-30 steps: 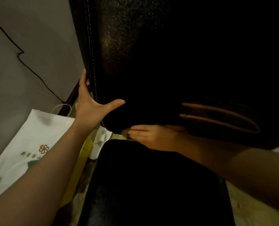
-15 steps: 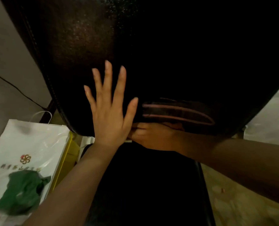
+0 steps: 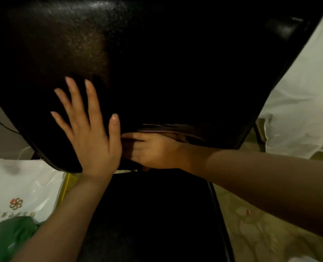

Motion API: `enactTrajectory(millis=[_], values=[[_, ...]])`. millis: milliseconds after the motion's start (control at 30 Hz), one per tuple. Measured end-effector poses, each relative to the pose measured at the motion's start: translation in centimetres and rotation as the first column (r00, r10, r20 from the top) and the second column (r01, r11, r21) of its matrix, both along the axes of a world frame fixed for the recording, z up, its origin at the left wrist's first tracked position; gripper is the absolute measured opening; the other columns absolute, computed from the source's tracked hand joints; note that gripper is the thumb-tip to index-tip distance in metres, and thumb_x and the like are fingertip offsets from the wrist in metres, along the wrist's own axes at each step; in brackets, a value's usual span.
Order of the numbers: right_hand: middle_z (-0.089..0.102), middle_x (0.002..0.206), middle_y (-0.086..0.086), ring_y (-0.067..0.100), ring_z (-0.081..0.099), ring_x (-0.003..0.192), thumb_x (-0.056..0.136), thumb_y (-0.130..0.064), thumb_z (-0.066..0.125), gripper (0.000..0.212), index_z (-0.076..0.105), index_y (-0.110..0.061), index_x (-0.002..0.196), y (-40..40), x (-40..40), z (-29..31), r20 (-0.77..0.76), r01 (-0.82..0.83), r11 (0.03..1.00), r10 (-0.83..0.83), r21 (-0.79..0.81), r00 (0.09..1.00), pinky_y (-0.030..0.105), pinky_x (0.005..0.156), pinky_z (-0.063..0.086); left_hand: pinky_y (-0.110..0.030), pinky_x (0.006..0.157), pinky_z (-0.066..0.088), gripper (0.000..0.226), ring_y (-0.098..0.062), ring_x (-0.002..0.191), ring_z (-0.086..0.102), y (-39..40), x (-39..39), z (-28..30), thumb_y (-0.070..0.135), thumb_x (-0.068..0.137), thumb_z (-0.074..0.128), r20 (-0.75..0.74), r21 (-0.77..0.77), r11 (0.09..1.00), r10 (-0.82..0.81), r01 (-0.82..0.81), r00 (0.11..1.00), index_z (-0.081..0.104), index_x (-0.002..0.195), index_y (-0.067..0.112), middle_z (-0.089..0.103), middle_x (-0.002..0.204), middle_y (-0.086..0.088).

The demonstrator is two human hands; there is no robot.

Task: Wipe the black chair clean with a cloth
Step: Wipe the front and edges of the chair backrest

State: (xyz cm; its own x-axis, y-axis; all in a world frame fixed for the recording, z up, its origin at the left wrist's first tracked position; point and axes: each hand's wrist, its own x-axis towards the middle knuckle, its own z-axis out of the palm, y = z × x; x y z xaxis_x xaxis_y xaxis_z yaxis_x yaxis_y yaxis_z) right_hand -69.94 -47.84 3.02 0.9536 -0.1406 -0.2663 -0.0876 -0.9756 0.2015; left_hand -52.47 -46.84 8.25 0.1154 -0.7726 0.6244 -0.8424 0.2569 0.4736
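The black chair fills the view, its glossy backrest (image 3: pixel 157 63) above and its seat (image 3: pixel 153 214) below. My left hand (image 3: pixel 90 133) lies flat on the lower left of the backrest with fingers spread, holding nothing. My right hand (image 3: pixel 153 150) reaches in from the right to the backrest's bottom edge, just right of the left hand. It grips a dark cloth (image 3: pixel 175 129) with thin pink stripes, pressed against the backrest. Much of the cloth is lost in shadow.
A white plastic bag (image 3: pixel 24 186) with a red logo and green print lies left of the seat, with a yellow edge (image 3: pixel 66 186) beside it. White fabric (image 3: pixel 304 91) hangs at the right. Patterned floor (image 3: pixel 251 233) with a small pink speck (image 3: pixel 249 212) lies right of the seat.
My left hand left the backrest's left edge and now lies flat on its front, a little further left than half a second ago. My right hand stays at the bottom edge with the cloth.
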Motion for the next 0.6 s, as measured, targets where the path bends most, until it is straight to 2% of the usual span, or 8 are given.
enactTrajectory(millis=[33, 67, 100, 167, 267, 367, 433, 600], values=[[0.073, 0.100, -0.003, 0.012, 0.065, 0.103, 0.097, -0.001, 0.010, 0.067, 0.075, -0.017, 0.096, 0.8, -2.0, 1.8, -0.154, 0.116, 0.992, -0.123, -0.054, 0.980, 0.038, 0.107, 0.030, -0.026, 0.111, -0.016, 0.062, -0.035, 0.140, -0.002, -0.4, 0.1, 0.5, 0.043, 0.097, 0.018, -0.026, -0.006, 1.000, 0.001, -0.001, 1.000, 0.012, 0.146, 0.007, 0.009, 0.153, -0.026], [0.071, 0.106, -0.005, 0.010, 0.062, 0.108, 0.096, -0.006, 0.023, 0.051, 0.073, -0.017, 0.101, 1.4, -3.9, 2.4, -0.241, 0.112, 0.957, -0.179, -0.267, 0.954, 0.040, 0.110, 0.022, -0.024, 0.111, -0.016, 0.062, -0.035, 0.141, -0.002, -0.8, 0.3, 0.9, 0.043, 0.097, 0.018, -0.043, 0.001, 1.000, -0.001, 0.001, 0.999, 0.011, 0.147, 0.006, 0.008, 0.154, -0.025], [0.068, 0.115, -0.005, 0.011, 0.058, 0.115, 0.091, -0.016, 0.041, 0.034, 0.070, -0.018, 0.109, 2.0, -6.1, 2.2, -0.214, 0.104, 0.898, -0.212, -0.427, 0.953, 0.043, 0.114, 0.012, -0.024, 0.110, -0.016, 0.062, -0.035, 0.141, -0.002, -1.1, 0.5, 1.1, 0.042, 0.097, 0.019, -0.045, 0.011, 1.000, -0.001, 0.001, 0.999, 0.011, 0.147, 0.005, 0.007, 0.154, -0.024], [0.060, 0.128, -0.006, 0.013, 0.046, 0.126, 0.081, -0.028, 0.056, 0.043, 0.062, -0.020, 0.122, 3.2, -10.2, 2.0, -0.258, 0.050, 0.816, -0.239, -0.577, 0.936, 0.044, 0.118, -0.005, -0.024, 0.111, -0.017, 0.062, -0.035, 0.141, -0.003, -1.3, 0.7, 1.0, 0.040, 0.097, 0.022, -0.023, 0.026, 1.000, 0.006, -0.006, 1.000, 0.011, 0.147, 0.005, 0.007, 0.154, -0.024], [0.062, 0.125, -0.007, 0.015, 0.042, 0.125, 0.073, -0.034, 0.060, 0.048, 0.063, -0.023, 0.120, 2.8, -9.3, 2.0, -0.240, 0.087, 0.810, -0.272, -0.580, 0.932, 0.042, 0.116, 0.000, -0.025, 0.110, -0.018, 0.063, -0.035, 0.141, -0.003, -1.3, 0.7, 0.8, 0.039, 0.096, 0.025, -0.021, 0.035, 0.999, 0.015, -0.014, 1.000, 0.011, 0.147, 0.005, 0.006, 0.154, -0.025], [0.069, 0.113, 0.000, 0.017, 0.059, 0.114, 0.084, -0.014, 0.047, 0.033, 0.071, -0.017, 0.107, -0.5, -0.5, 2.9, 0.038, 0.065, 0.741, -0.053, -0.668, 0.998, 0.039, 0.109, 0.030, -0.023, 0.109, -0.018, 0.064, -0.035, 0.141, -0.003, -1.3, 0.7, 1.1, 0.041, 0.096, 0.022, -0.037, 0.035, 0.999, 0.013, -0.012, 0.999, 0.010, 0.146, 0.004, 0.006, 0.154, -0.025], [0.069, 0.109, 0.012, 0.026, 0.062, 0.110, 0.088, -0.010, 0.035, 0.040, 0.071, -0.004, 0.105, -2.7, 4.3, 2.7, 0.195, 0.073, 0.748, 0.076, -0.659, 0.978, 0.039, 0.102, 0.040, -0.023, 0.109, -0.018, 0.064, -0.034, 0.141, -0.004, -1.2, 0.9, 1.3, 0.041, 0.096, 0.019, -0.044, 0.043, 0.999, -0.003, 0.005, 0.999, 0.010, 0.146, 0.004, 0.005, 0.154, -0.025], [0.062, 0.124, 0.006, 0.020, 0.054, 0.121, 0.090, -0.016, 0.043, 0.036, 0.062, -0.010, 0.120, -0.8, -1.9, 3.1, 0.021, 0.201, 0.866, -0.216, -0.458, 0.976, 0.039, 0.110, 0.024, -0.021, 0.110, -0.016, 0.059, -0.027, 0.142, -0.007, -1.0, 1.8, 1.2, 0.038, 0.097, 0.019, -0.055, 0.087, 0.994, -0.055, 0.059, 0.997, 0.007, 0.148, 0.010, 0.002, 0.156, -0.017]])
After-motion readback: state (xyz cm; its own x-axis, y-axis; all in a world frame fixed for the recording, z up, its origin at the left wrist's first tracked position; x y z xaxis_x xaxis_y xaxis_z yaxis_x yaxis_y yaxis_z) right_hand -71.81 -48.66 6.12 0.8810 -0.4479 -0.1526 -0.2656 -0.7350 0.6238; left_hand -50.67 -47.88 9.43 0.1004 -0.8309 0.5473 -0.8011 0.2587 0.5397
